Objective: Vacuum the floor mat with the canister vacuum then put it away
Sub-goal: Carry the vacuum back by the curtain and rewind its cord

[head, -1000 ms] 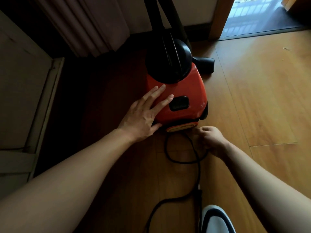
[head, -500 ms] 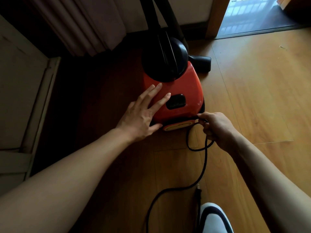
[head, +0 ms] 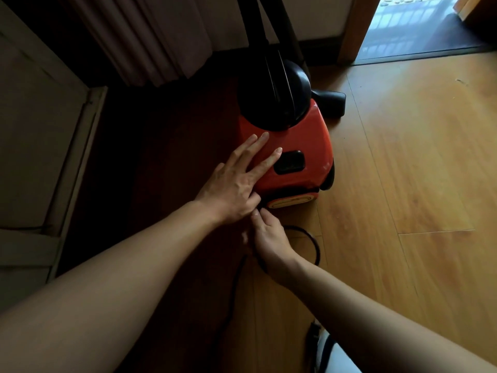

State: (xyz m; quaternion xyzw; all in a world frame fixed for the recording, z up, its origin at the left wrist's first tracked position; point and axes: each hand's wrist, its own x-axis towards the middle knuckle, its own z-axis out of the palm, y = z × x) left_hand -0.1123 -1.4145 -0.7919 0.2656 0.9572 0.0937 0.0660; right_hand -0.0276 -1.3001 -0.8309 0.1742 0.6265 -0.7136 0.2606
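Note:
A red canister vacuum with a black dome stands on the wooden floor, its black hose rising behind it. My left hand rests flat on its red top, fingers straight. My right hand sits just below the vacuum's rear edge and pinches the black power cord, which loops to the right and trails back along the floor. The floor nozzle lies behind the vacuum on the right.
A brown curtain hangs at the back left. A pale cabinet stands on the left. A doorway opens at the back right. My shoe shows at the bottom edge. Wooden floor stretches to the right.
My right hand has moved left from the vacuum's right rear corner to under its rear edge, taking the cord with it. My left hand stayed on the top.

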